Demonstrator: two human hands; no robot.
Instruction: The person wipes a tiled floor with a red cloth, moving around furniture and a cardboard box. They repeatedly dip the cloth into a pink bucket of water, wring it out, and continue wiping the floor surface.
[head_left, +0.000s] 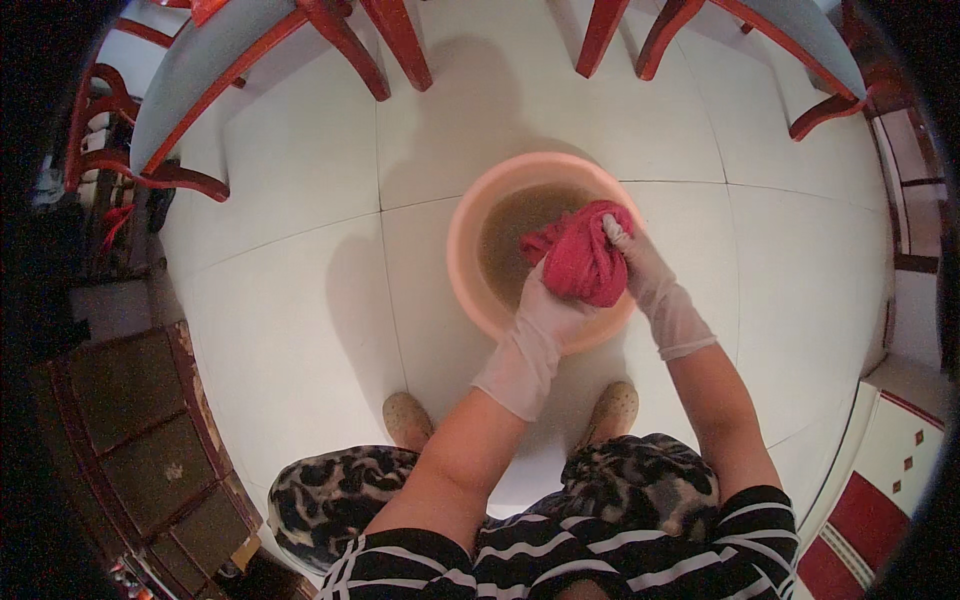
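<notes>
A bunched red cloth (589, 259) is held over a round pink plastic basin (466, 247). Murky brownish water (510, 225) lies in the basin. My left hand (551, 304), in a whitish translucent glove, grips the cloth from below and the near side. On the right side of the bundle, my right hand (636, 255), gloved the same way, has its thumb pressed over the fabric. Most of the fingers of both hands are hidden by the cloth. A loose fold of it sticks out to the left above the water.
The basin stands on pale floor tiles (300, 300) in front of my shoes (409, 420). Red wooden chairs with grey seats (217, 67) are at the far left and far right (799, 34). Dark wooden furniture (135, 442) lines the left; a white-and-red cabinet (885, 480) stands at right.
</notes>
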